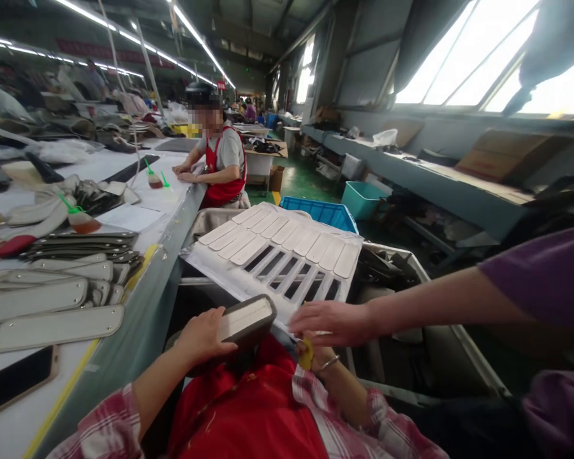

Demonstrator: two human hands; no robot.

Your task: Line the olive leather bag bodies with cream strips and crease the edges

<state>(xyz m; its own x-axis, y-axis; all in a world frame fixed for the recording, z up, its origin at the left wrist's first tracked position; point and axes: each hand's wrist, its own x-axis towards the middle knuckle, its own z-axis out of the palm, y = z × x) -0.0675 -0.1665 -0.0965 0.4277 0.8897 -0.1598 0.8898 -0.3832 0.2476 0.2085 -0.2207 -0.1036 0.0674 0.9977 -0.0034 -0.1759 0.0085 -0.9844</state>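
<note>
My left hand (201,338) is closed around a thick block-like piece (249,319) with a white face and a dark grey rim, tilted above my red apron. Behind another person's outstretched hand (332,320), my right hand (318,357), with a bracelet at its wrist, is partly hidden. At its fingers is a small yellow thing (307,354) whose kind I cannot make out. Just beyond both hands lies a white board (287,284) with rounded pale strips (309,241) in rows and several long dark slots at its near side.
To the left, a table carries stacked pale straps (43,299), a phone (19,381) and glue bottles (82,220). A blue crate (318,213) stands beyond the board. A purple-sleeved arm (425,303) reaches in from the right. A worker in a red apron (222,166) sits ahead.
</note>
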